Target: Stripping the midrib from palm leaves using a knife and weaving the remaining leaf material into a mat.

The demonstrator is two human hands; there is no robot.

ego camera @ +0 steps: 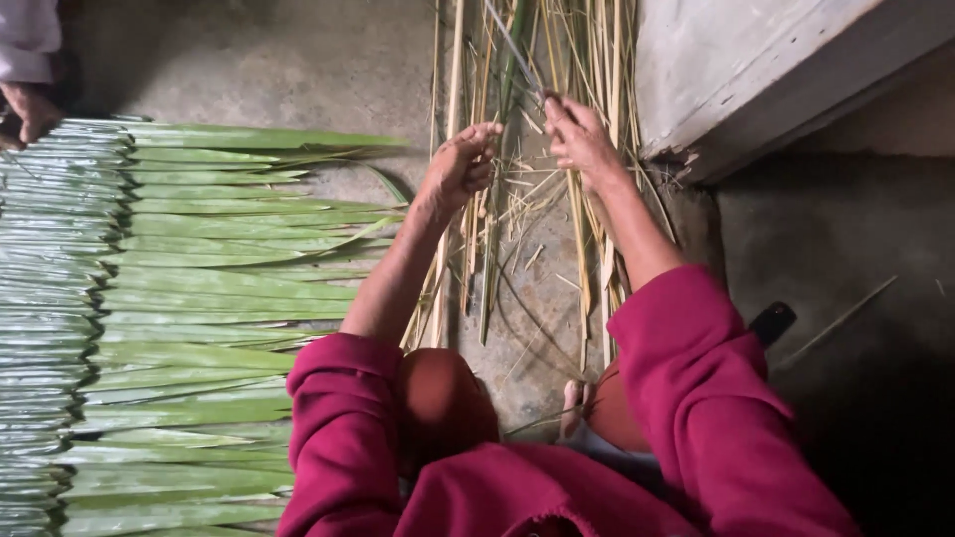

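Note:
My left hand [460, 165] is curled with its fingers closed around thin pale straw-like strips [476, 214] on the concrete floor. My right hand [579, 134] pinches a thin dark green strip [517, 55] that runs up and away from it. Both hands hover over a loose bundle of long dry stalks and midribs [587, 60] lying lengthwise on the floor. My sleeves are magenta, and my knees show below my forearms.
A wide panel of folded green palm leaves [199, 298] lies at the left. Another person's hand [30, 109] rests at its top left corner. A grey wooden plank [776, 70] slants at the upper right. A dark handle-like object [773, 320] lies by my right elbow.

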